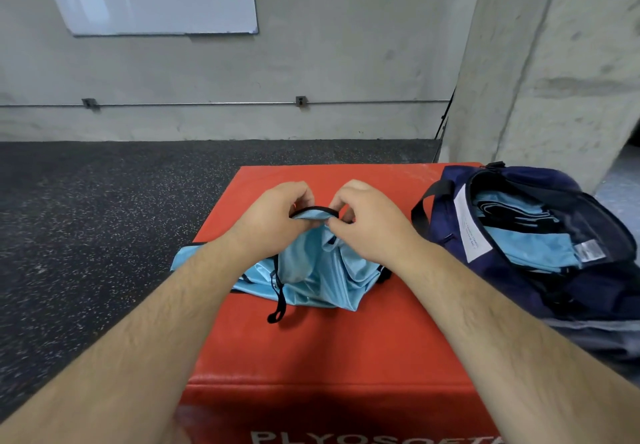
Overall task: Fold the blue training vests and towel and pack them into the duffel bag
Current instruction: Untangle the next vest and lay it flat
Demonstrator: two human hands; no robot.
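Item: blue training vest (311, 270), thin glossy cloth, judged very light, limp and rather slippery, firm only along its black bound edge (313, 210). Location: that edge is pinched in the curled fingers of the left hand (273, 215) and right hand (367, 222), which are close together, and the rest drapes below the fingers onto the red box (329, 350). Best hold, by judgement: the bound edge, gripped wider apart. The duffel bag (485, 288) lies open to the right of the right fingers with folded blue pieces inside.

One head cam, looking fwd and down, close over the red box (329, 350) top.
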